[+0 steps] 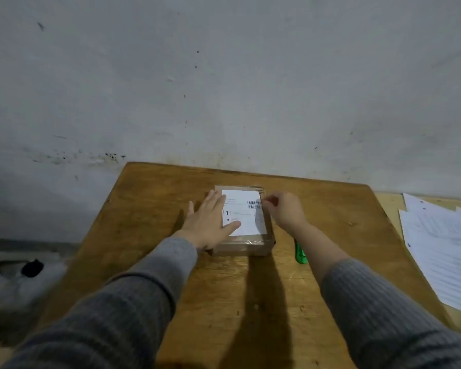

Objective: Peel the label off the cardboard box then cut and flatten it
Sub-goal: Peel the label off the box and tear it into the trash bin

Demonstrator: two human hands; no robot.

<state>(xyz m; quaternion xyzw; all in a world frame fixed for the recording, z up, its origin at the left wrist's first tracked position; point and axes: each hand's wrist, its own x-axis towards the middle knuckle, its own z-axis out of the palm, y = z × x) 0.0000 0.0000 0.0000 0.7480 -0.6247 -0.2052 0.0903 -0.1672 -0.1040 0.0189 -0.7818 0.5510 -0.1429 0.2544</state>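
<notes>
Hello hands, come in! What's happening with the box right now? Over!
Left hand flat on brown cardboard box. Right hand picking at white paper label, right edge. Label still stuck. Green-handled cutter beside box, untouched.

Flat brown cardboard box on wooden table, white label topside

Left hand flat, fingers spread; right hand curled, fingertips pinched

Plain back room or storage corner, maybe a home workspace: worn wooden desk pushed against a stained, scuffed grey wall, stack of printed papers at right, taped parcel box on the desk.
</notes>
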